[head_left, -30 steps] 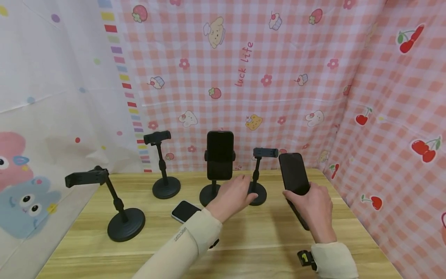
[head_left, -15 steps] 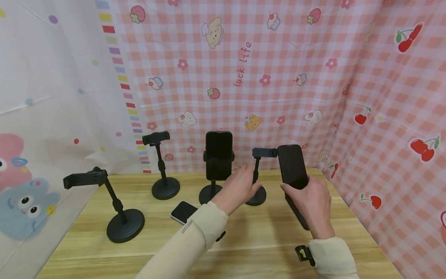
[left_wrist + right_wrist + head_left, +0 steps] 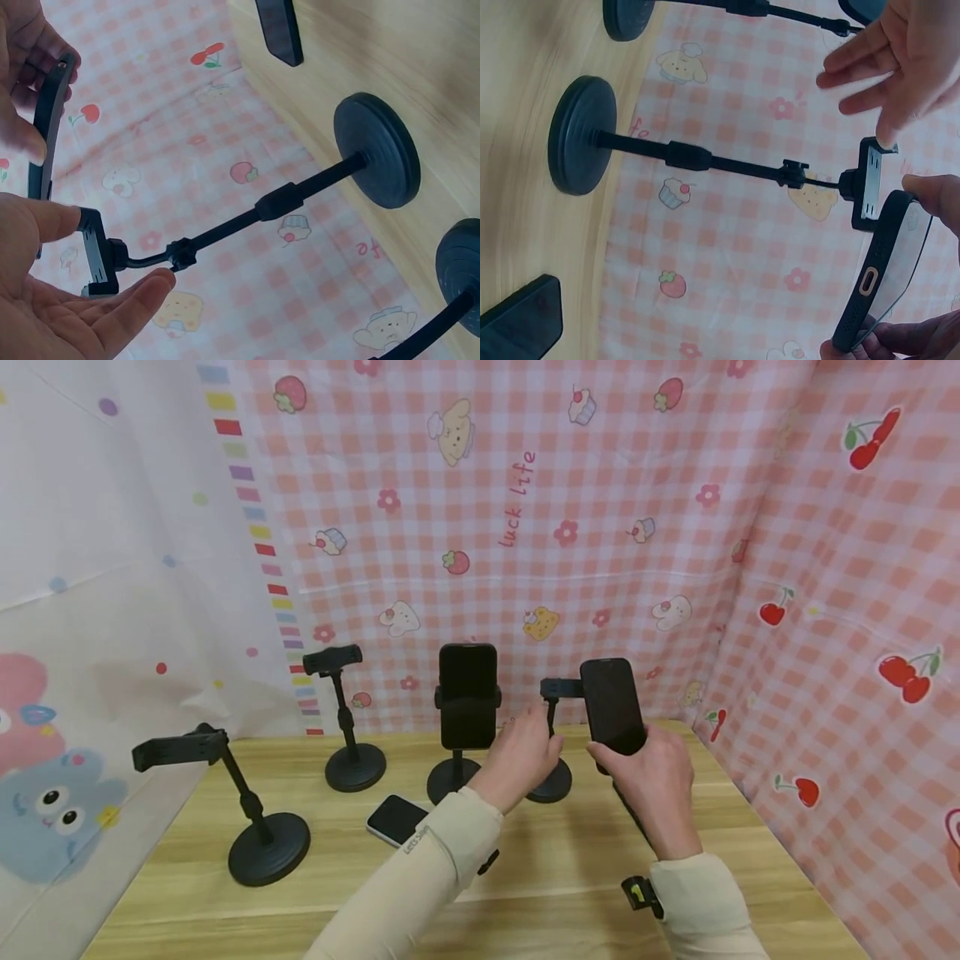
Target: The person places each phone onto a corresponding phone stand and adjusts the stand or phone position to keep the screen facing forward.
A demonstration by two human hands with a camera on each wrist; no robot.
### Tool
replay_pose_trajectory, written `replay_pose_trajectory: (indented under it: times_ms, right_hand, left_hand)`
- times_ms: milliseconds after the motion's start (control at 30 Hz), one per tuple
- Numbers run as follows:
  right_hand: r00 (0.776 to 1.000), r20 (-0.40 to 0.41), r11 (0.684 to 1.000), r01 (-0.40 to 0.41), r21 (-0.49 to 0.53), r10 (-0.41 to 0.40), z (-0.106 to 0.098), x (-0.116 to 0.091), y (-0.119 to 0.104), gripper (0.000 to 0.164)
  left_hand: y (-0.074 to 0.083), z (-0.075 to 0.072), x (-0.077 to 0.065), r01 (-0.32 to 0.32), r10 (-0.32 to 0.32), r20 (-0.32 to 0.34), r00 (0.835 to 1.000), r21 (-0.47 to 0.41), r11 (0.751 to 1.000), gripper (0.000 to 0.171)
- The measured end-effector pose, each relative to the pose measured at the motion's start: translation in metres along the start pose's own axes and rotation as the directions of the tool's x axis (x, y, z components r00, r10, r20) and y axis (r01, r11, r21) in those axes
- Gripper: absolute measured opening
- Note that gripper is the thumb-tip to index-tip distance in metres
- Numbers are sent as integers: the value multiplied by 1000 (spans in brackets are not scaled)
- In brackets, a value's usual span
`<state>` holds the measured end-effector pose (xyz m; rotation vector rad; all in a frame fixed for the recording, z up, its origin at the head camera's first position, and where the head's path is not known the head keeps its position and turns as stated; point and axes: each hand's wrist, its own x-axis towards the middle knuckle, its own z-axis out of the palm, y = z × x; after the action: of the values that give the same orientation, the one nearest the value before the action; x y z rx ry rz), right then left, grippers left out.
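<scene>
My right hand (image 3: pixel 658 777) grips a black smartphone (image 3: pixel 612 702) by its lower part, thumb on one side and fingers on the other. The phone is upright, its upper left edge beside the clamp (image 3: pixel 561 687) of a black phone stand (image 3: pixel 551 783). In the right wrist view, the phone's end (image 3: pixel 875 277) is just below that clamp, and I cannot tell whether they touch. My left hand (image 3: pixel 521 752) is at the same stand. Its thumb touches one end of the clamp (image 3: pixel 96 251) in the left wrist view, the other fingers extended beside it.
A second stand (image 3: pixel 454 781) bears an upright black phone (image 3: pixel 467 693). Two more stands, one front left (image 3: pixel 266 847) and one back left (image 3: pixel 355 767), have bare clamps. A pale-edged phone (image 3: pixel 396 819) lies near my left sleeve. Another dark phone (image 3: pixel 632 806) lies under my right hand.
My right hand has lifted the smartphone and moved it left toward the clamp. My left hand has shifted slightly right and up at the stand.
</scene>
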<state>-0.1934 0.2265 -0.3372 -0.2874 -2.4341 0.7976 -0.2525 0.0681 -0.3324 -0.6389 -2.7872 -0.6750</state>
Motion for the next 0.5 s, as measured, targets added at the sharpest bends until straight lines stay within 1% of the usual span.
replay_pose_trajectory:
  times_ms: [100,167,333,400,500]
  right_hand:
    - [1000,-2,1000,14,17,-14,2,2,-5,58]
    - [1000,2,999,17,27,-17,4,3,-8,57]
    - [1000,9,999,25,37,-25,10,5,-15,57]
    - [999,17,999,27,41,-27,12,6,-18,57]
    - [999,28,998,19,55,-21,15,8,-21,58]
  left_hand:
    - [2,-2,4,-4,3,-32,999,-26,1000,67]
    - [2,-3,7,-11,10,-52,999,-26,1000,68]
    - [2,-4,15,-40,40,-94,995,-3,999,56]
    - [1,-5,16,-48,45,-101,994,-23,999,54]
    - [1,-4,19,-62,56,-104,993,-51,997,46]
